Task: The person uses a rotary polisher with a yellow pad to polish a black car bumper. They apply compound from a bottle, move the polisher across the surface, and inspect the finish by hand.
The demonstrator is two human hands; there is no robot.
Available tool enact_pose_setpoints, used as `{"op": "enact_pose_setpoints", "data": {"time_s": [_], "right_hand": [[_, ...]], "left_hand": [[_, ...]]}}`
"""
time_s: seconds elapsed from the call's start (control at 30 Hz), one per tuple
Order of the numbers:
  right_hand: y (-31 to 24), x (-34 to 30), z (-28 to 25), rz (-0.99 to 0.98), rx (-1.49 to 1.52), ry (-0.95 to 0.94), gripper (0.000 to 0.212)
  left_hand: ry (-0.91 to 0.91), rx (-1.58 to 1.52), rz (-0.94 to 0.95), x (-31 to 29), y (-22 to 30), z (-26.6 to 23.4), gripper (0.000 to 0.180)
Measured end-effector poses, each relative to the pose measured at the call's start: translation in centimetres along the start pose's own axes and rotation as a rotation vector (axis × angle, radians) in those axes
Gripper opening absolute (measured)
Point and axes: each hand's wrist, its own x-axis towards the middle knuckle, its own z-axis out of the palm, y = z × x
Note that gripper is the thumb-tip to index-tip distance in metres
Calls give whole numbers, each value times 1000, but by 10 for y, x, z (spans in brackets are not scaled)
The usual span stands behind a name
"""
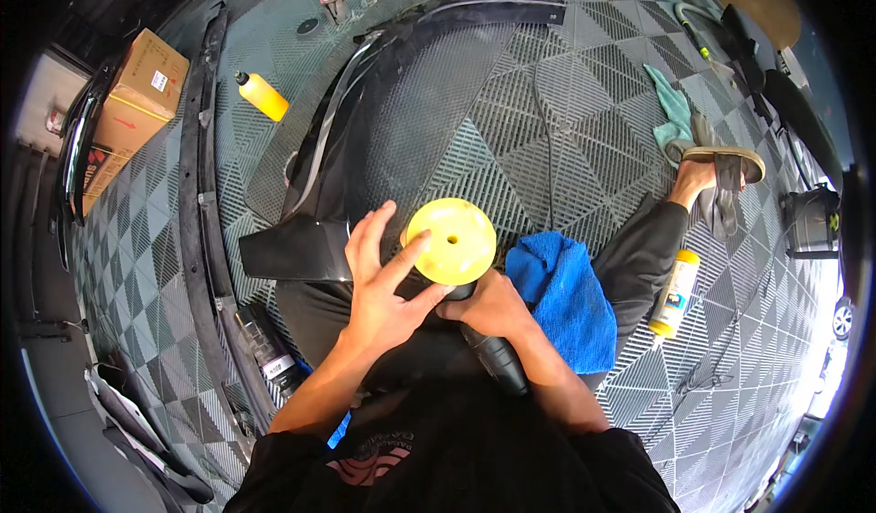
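Pad point(467, 242), frame centre: your left hand point(381, 296) half-open, fingers spread against it; right hand point(495, 308) curled round tool point(497, 362), partly hidden. Likely fitting; needs centred press.

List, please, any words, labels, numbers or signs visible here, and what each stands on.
I describe rather than copy the print.
Cardboard packaging: a red arrow; a white label, too small to read; bold lettering lower down.
Black shirt: faint lettering by a pink emblem.
Dark cylinder, lower left: white band with dark characters.
White-and-yellow bottle: label print too small to read.
Yellow disc: no readable print.
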Motion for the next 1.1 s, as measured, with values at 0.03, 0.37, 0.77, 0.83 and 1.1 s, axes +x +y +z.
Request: {"op": "enact_pose_setpoints", "data": {"time_s": [0.03,0.37,0.77,0.83,1.1], "right_hand": [[5,0,4,-17,7,7,80],[2,13,5,-69,51,27,77],[-7,12,-1,-37,21,30,68],[-7,12,-3,-31,31,22,65],[-12,12,-3,-70,111,-51,69]], "left_hand": [[-1,21,22,-2,-1,1,61],[89,-34,61,3,-12,-1,59],[317,-37,65,-8,-22,46,68],[369,-43,52,-9,-21,50,61],[431,-182,132,-11,-29,32,85]]}}
